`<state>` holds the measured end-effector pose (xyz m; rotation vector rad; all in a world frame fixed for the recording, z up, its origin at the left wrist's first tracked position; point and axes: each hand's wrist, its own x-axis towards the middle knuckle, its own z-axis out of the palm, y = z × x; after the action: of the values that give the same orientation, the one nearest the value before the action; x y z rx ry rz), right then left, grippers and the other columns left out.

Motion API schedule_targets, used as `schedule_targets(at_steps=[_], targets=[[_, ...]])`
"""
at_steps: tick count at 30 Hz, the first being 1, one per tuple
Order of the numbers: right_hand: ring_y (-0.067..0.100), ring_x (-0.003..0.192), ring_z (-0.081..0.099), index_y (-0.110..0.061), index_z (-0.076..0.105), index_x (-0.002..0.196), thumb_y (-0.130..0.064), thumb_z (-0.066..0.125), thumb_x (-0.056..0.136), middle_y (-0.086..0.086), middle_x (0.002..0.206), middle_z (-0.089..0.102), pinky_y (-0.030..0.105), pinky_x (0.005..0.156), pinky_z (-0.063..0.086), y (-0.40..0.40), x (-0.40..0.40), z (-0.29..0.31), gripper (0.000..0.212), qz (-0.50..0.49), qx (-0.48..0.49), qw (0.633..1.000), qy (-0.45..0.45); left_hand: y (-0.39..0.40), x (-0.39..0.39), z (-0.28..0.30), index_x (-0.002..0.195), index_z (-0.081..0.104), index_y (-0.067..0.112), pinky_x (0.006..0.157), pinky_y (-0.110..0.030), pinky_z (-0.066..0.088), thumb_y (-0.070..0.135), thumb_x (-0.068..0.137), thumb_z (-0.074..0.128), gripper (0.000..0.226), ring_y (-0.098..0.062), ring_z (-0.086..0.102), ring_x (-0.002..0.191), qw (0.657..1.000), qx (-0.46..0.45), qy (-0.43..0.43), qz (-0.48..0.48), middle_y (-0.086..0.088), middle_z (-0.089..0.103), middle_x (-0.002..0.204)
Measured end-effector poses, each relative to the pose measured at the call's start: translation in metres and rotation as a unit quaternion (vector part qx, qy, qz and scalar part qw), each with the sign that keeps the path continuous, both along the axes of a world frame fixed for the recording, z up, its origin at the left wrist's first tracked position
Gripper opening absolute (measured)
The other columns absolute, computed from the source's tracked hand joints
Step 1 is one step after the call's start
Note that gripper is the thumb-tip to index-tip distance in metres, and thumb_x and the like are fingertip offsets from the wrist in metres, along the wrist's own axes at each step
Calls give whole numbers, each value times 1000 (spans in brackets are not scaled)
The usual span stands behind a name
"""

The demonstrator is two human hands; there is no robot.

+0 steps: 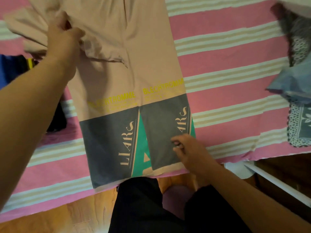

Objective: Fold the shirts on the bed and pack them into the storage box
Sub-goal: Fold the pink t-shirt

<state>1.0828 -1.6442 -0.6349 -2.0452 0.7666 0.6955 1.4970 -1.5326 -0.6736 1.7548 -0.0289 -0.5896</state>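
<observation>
Two hands: both work on one beige shirt (117, 47) spread on the bed.
Shirt: lies lengthwise on the pink striped bedsheet (227, 52), both sides folded inward so they meet down the middle; grey and green printed panels at the near hem, yellow lettering above them.
Left hand (64, 40): fingers curled, pinching bunched fabric near the shirt's upper left.
Right hand (188, 148): fingers curled, pinching the grey panel near the hem's right side.
Right edge: blue cloth (292, 81) and a lace-patterned cloth (301, 125) lie well apart from the shirt.
Left edge: dark clothing (56, 120) beside the left forearm.
</observation>
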Motion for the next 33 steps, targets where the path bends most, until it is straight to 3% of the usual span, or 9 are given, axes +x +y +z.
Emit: schedule_targets(at_steps=[5, 8, 10, 12, 15, 19, 26, 29, 33], targets=[[11, 95, 58, -20, 66, 115, -14, 56, 98, -6, 105, 61, 27, 85, 48, -74, 69, 3, 21, -42, -57, 997, -10, -47, -19, 43, 154, 39, 18, 105, -29, 46, 19, 86, 64, 72, -12, 45, 130, 982, 148, -61, -105, -5, 37, 154], [-1, 84, 58, -26, 65, 109, -15, 58, 98, -12, 98, 61, 7, 73, 42, -98, 124, -1, 18, -109, -51, 992, -46, -93, -19, 54, 136, 50, 33, 80, -39, 56, 14, 91, 63, 51, -28, 60, 106, 972, 38, 134, -189, -13, 57, 118], [13, 79, 64, -24, 67, 104, -17, 59, 92, -8, 89, 65, 18, 73, 49, -105, 160, -12, 16, -194, -19, 979, -65, -109, -13, 53, 144, 46, 31, 76, -42, 58, 5, 96, 52, 54, -29, 62, 92, 967, 37, 172, -185, -10, 61, 103], [24, 72, 65, -19, 63, 111, -18, 60, 89, 4, 85, 67, 37, 69, 53, -103, 195, -23, 22, -317, 78, 942, -71, -107, 2, 42, 149, 44, 19, 93, -46, 56, 6, 96, 51, 55, -32, 63, 106, 971, 166, 40, -169, -13, 60, 126], [24, 67, 54, -14, 54, 105, -17, 65, 92, 11, 74, 55, 39, 65, 48, -91, 237, -36, 17, -421, 196, 884, -57, -89, 33, 20, 143, 53, 13, 99, -35, 48, 12, 96, 56, 47, -30, 57, 120, 934, 316, -107, -126, -13, 53, 138], [21, 49, 56, -9, 62, 76, -28, 69, 89, 4, 53, 60, 28, 52, 47, -80, 276, -60, 24, -506, 194, 840, -25, -94, 63, 0, 136, 61, 18, 101, -39, 48, 19, 97, 60, 39, -29, 59, 116, 877, 346, -248, -223, -11, 57, 134], [15, 43, 43, -10, 67, 76, -18, 73, 85, 4, 59, 57, 25, 43, 32, -78, 300, -78, 13, -561, 189, 803, -70, -147, 82, -24, 120, 67, 28, 96, -48, 46, 28, 96, 49, 30, -34, 56, 117, 806, 401, -313, -303, -2, 69, 120], [20, 54, 48, -13, 64, 74, -19, 69, 83, 5, 64, 59, 29, 52, 37, -74, 295, -73, 13, -534, 164, 826, -74, -143, 81, -21, 94, 66, 31, 87, -40, 39, 27, 93, 54, 13, -30, 58, 108, 818, 419, -289, -267, 3, 67, 99], [17, 61, 57, -23, 62, 80, -36, 60, 88, -3, 66, 64, 31, 58, 43, -79, 270, -49, 15, -447, 87, 884, -104, -148, 75, 5, 89, 70, 21, 83, -27, 47, 24, 89, 70, 3, -18, 57, 94, 909, 252, -269, -194, 6, 62, 91]])
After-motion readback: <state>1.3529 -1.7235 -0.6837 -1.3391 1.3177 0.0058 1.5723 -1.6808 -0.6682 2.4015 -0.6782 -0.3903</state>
